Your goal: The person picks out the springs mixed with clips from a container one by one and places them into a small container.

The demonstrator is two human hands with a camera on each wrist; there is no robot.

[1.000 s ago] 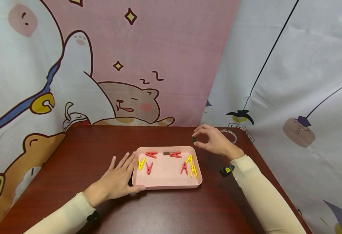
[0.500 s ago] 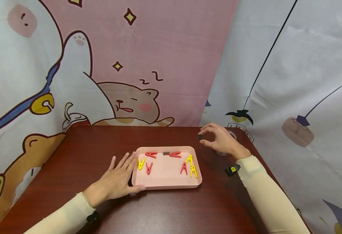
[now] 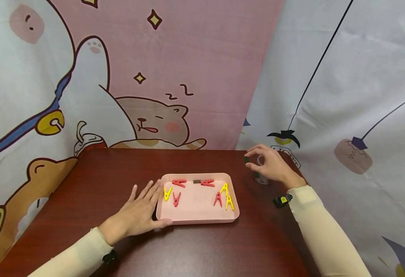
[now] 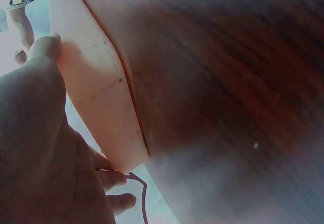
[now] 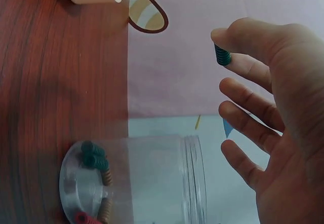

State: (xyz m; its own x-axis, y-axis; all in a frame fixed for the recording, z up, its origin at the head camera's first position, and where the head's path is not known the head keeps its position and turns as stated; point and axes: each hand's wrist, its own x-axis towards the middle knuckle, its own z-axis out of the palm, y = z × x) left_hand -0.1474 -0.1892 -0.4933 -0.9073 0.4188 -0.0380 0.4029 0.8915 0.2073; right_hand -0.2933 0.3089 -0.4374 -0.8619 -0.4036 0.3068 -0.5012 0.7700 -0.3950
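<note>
My right hand (image 3: 273, 163) pinches a small green coil spring (image 5: 223, 55) between thumb and index finger, its other fingers spread. In the right wrist view a clear plastic jar (image 5: 157, 178) stands below that hand, with green, brown and red springs at its bottom. The head view shows the jar partly hidden behind the hand. My left hand (image 3: 133, 215) rests against the left side of a pink tray (image 3: 199, 207), fingers extended along the edge and thumb at the front wall. Red clips (image 3: 176, 199) and yellow clips (image 3: 167, 194) lie in the tray.
A brown spring (image 3: 197, 182) lies in the tray beside a red clip at the back. Under everything is a dark red wooden table (image 3: 119, 169). A cartoon-printed cloth (image 3: 206, 77) hangs behind the table and along its right side.
My right hand has moved right with the green spring, from beside the tray's back right corner to over the jar. The left hand and the tray have stayed put.
</note>
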